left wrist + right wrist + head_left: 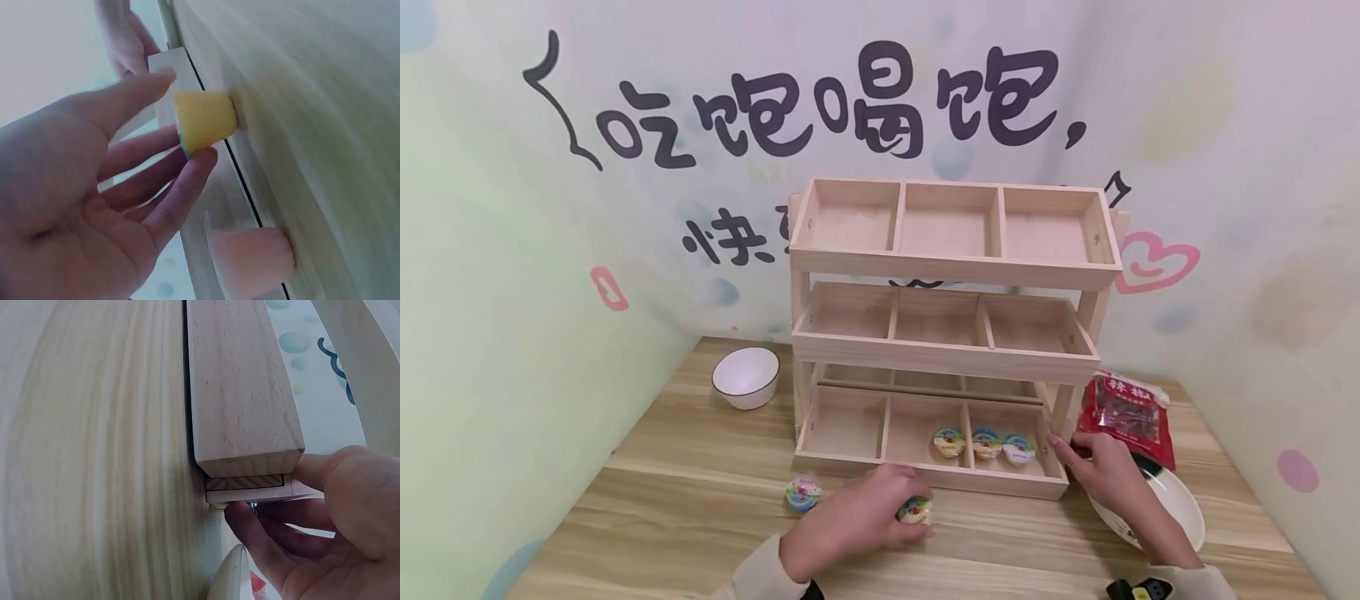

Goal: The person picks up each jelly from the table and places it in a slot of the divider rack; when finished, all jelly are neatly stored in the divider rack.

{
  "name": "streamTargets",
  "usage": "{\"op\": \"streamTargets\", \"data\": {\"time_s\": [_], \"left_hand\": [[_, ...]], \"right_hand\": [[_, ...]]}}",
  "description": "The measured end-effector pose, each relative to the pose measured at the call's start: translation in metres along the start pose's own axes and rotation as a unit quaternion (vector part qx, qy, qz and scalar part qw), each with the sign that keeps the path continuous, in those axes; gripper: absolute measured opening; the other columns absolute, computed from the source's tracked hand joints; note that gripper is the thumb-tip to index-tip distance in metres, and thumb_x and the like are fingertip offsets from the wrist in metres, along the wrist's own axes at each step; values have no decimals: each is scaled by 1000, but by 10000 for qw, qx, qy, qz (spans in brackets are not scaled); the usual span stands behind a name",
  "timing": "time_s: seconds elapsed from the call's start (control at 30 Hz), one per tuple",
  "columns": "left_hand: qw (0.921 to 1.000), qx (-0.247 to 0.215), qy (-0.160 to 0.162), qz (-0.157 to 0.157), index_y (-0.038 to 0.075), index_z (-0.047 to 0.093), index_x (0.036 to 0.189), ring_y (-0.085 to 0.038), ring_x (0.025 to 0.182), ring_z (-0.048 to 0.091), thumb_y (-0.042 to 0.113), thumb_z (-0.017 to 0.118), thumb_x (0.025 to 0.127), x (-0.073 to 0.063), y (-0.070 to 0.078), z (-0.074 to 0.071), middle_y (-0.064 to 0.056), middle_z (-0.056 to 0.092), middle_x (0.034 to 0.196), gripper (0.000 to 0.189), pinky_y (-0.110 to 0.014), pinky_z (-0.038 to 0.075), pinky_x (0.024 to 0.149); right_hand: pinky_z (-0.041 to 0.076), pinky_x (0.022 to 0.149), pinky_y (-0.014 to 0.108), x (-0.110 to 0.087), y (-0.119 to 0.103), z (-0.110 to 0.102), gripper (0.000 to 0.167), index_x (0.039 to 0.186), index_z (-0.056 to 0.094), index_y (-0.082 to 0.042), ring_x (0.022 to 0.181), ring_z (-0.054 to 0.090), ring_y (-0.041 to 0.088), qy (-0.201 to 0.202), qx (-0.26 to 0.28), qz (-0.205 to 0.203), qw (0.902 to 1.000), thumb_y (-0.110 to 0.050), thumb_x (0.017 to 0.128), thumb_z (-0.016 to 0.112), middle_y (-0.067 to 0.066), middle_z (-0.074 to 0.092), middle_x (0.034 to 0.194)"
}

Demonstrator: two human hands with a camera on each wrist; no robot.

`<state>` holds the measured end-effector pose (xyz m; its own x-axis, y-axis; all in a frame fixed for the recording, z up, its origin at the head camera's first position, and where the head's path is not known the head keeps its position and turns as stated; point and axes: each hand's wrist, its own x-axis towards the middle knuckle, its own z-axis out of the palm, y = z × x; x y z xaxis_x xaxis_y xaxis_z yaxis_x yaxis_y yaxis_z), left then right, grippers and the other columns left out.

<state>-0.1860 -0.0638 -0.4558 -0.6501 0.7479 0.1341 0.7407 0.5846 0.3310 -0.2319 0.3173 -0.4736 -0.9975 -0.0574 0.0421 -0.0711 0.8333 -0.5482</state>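
Note:
Close to the rack's front edge, my left hand (868,517) has its fingers around a jelly cup (206,119) with yellow contents. The cup stands on the table, its printed lid up; the thumb tip looks slightly apart from it. Left of that hand sits another jelly cup (803,493), pinkish in the left wrist view. My right hand (1108,471) grips the right end of the wooden rack (936,479), thumb and fingers on either side of the bottom tray's end wall. In that tray, one jelly cup (949,442) lies in the middle compartment, and two jelly cups (987,443) in the right one.
A white bowl (747,377) stands left of the rack. On the right, a red packet (1127,412) of dried chillies lies behind a white oval plate (1183,508), partly under my right forearm. The rack's upper two tiers each have three compartments. A printed wall (662,92) rises behind.

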Motion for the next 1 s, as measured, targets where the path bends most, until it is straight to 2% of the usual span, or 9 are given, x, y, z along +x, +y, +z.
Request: {"op": "streamTargets", "data": {"time_s": [0.13,0.37,0.63,0.83,1.0], "left_hand": [[9995,-226,-93,179,14,80,115,2,94,62,29,84,96,1,-3,1,9,74,104,25,-10,49,83],[9965,-814,-122,175,14,76,120,3,102,63,27,83,96,1,-10,3,8,75,116,28,-8,49,88],[9940,-1057,-7,281,13,76,121,4,93,62,24,80,93,4,-15,8,9,74,110,30,-5,48,80],[9925,-1168,318,173,15,74,122,3,95,61,22,79,90,11,-16,0,10,73,108,33,-8,51,84],[9885,-1462,385,26,14,73,126,0,90,63,17,78,91,16,-19,-10,8,73,110,35,-14,58,77]], "right_hand": [[55,66,28,1,1,0,43,118,80,2,83,68,20,-21,-5,6,10000,-38,107,70,17,82,103],[52,63,27,2,2,0,43,118,80,2,81,66,19,-30,6,41,10000,-39,107,69,15,82,101],[51,62,26,1,3,1,44,118,80,1,81,65,19,-44,22,64,10000,-40,107,69,15,82,102],[53,63,26,1,2,1,43,118,80,2,81,66,19,-35,26,69,10000,-38,107,69,16,82,102],[54,64,26,0,1,0,43,118,80,2,82,68,19,-38,41,59,10000,-38,107,69,18,82,104]]}}
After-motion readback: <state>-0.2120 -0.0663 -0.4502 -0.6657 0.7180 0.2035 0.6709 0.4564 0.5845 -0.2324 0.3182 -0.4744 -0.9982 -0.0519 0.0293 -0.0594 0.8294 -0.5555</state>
